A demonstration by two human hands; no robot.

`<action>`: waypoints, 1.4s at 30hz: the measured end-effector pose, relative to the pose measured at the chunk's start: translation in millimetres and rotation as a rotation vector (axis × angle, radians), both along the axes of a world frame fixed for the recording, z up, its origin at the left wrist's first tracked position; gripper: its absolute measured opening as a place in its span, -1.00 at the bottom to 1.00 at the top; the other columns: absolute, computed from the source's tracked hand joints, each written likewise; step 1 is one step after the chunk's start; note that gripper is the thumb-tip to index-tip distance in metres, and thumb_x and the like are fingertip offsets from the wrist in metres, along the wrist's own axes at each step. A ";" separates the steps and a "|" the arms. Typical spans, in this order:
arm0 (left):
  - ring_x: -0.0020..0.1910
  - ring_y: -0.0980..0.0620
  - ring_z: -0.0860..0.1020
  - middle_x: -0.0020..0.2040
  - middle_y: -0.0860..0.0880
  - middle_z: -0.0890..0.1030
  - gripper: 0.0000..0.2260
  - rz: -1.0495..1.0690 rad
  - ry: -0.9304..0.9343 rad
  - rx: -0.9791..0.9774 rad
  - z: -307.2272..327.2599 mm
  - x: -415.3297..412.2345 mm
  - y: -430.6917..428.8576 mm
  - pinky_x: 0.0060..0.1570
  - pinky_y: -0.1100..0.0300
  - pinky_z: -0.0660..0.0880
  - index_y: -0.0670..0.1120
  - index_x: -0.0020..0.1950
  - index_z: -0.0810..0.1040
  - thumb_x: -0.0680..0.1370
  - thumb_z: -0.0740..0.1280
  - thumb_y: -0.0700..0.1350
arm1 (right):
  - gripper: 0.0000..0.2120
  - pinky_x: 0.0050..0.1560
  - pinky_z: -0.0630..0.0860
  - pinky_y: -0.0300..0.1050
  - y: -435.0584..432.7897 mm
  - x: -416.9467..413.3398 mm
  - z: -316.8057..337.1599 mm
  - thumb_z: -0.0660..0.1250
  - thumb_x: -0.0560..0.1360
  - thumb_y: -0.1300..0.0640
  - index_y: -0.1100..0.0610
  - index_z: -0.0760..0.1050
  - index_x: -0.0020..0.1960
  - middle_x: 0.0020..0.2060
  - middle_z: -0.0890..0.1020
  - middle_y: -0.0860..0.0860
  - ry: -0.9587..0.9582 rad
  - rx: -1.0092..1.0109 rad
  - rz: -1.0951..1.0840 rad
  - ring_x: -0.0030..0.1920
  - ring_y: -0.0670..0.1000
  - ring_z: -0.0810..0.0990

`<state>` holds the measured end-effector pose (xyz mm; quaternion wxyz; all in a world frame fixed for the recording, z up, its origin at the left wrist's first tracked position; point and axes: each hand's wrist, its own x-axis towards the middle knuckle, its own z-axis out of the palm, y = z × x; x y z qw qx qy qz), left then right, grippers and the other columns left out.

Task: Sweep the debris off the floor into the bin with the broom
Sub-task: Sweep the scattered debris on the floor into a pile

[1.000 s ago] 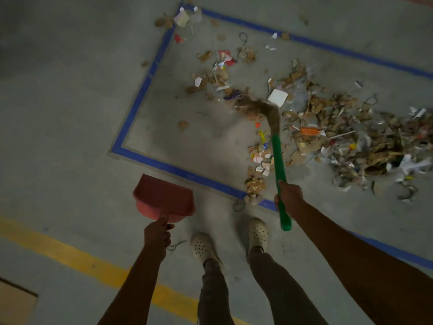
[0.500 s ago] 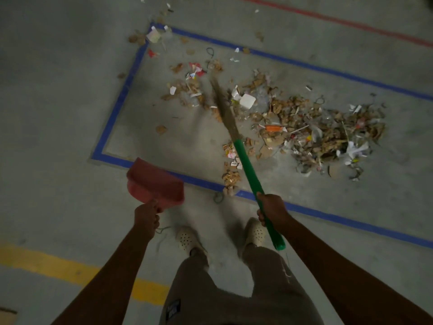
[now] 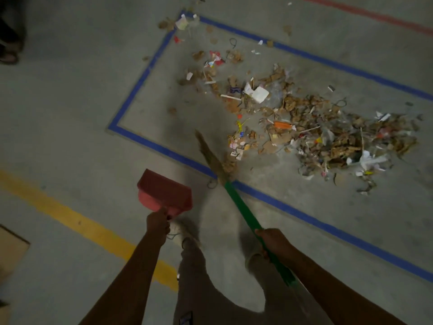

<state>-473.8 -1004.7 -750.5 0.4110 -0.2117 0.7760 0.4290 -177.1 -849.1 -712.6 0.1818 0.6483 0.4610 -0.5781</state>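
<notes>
Head view, green-handled broom (image 3: 241, 212), straw bristles blurred, scattered paper-and-leaf debris (image 3: 328, 137)

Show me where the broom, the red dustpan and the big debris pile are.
broom (image 3: 244, 207), head view, on the green handle below the bristles.
red dustpan (image 3: 165, 192), head view, on the middle of its pan.
debris pile (image 3: 328, 137), head view, on the brown scraps at the heap's middle.
</notes>
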 end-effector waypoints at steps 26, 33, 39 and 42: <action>-0.70 0.16 0.20 -0.28 -0.17 0.48 -0.79 0.001 -0.010 0.055 4.0 94.2 86.5 -0.59 0.44 0.11 -0.19 -0.19 0.43 0.63 0.25 -0.16 | -0.63 -0.41 0.48 -0.07 171.1 104.3 -40.1 0.24 0.62 -0.04 0.26 0.48 -0.15 -0.45 0.51 0.15 -0.074 0.248 -0.477 -0.52 0.10 0.48; -0.71 0.17 0.18 -0.29 -0.17 0.46 -0.75 -0.029 0.001 0.108 14.5 79.8 120.8 -0.59 0.47 0.11 -0.18 -0.23 0.40 0.64 0.23 -0.16 | -0.68 -0.52 0.39 -0.19 126.7 87.8 -6.6 0.22 0.64 -0.02 0.26 0.50 -0.02 -0.44 0.47 0.09 -0.001 0.165 -0.299 -0.54 0.01 0.41; -0.69 0.15 0.21 -0.30 -0.12 0.42 -0.74 -0.148 -0.114 0.008 -13.3 67.3 135.9 -0.63 0.40 0.14 -0.12 -0.22 0.37 0.63 0.29 -0.08 | -0.73 -0.55 0.36 -0.24 96.5 67.7 -23.6 0.24 0.64 0.08 0.29 0.47 -0.07 -0.48 0.48 0.07 -0.057 -0.041 -0.100 -0.59 -0.03 0.41; -0.66 0.15 0.21 -0.32 -0.11 0.42 -0.71 -0.225 -0.172 -0.010 -22.7 61.0 143.1 -0.64 0.38 0.13 -0.12 -0.24 0.40 0.61 0.34 -0.03 | -0.76 -0.55 0.38 -0.22 88.2 54.2 -36.6 0.28 0.62 0.13 0.35 0.50 0.05 -0.43 0.48 0.08 -0.121 -0.155 -0.121 -0.54 -0.04 0.42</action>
